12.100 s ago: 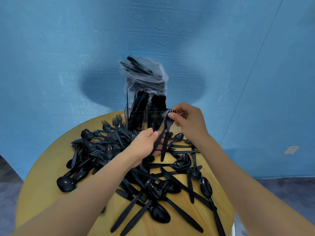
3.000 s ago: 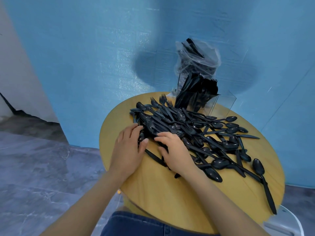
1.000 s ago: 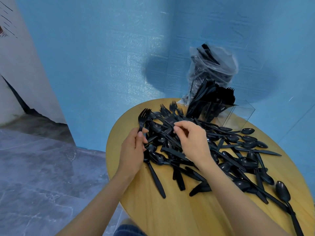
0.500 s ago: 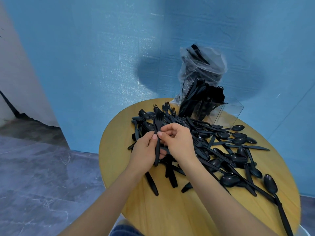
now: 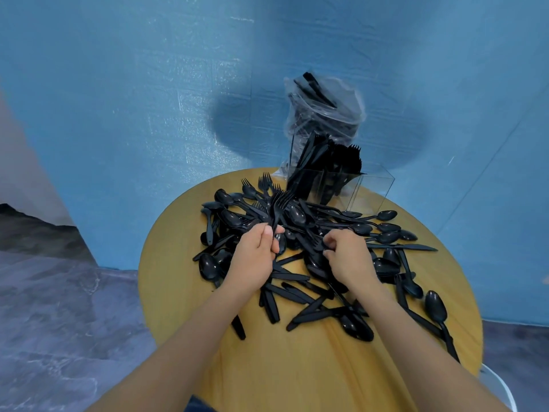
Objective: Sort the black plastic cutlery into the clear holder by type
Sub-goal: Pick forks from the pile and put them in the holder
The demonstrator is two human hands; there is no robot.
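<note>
A heap of black plastic cutlery (image 5: 323, 242), spoons, forks and knives mixed, covers the round wooden table (image 5: 297, 367). My left hand (image 5: 257, 257) grips a small bunch of black forks (image 5: 279, 203), tines up, over the heap's left side. My right hand (image 5: 346, 257) pinches another black fork (image 5: 318, 243) lying in the heap. The clear holder (image 5: 371, 188) stands at the table's far edge. Its left compartments hold knives and forks upright. The right compartment looks empty.
A clear plastic bag (image 5: 326, 111) with more black cutlery stands behind the holder, against the blue wall. Several spoons (image 5: 435, 306) lie near the table's right edge. Grey floor lies to the left. A white rim (image 5: 499, 388) shows at bottom right.
My hands have parted. The left keeps the forks and has lifted them a little. The right has moved right into the heap and pinched another fork.
</note>
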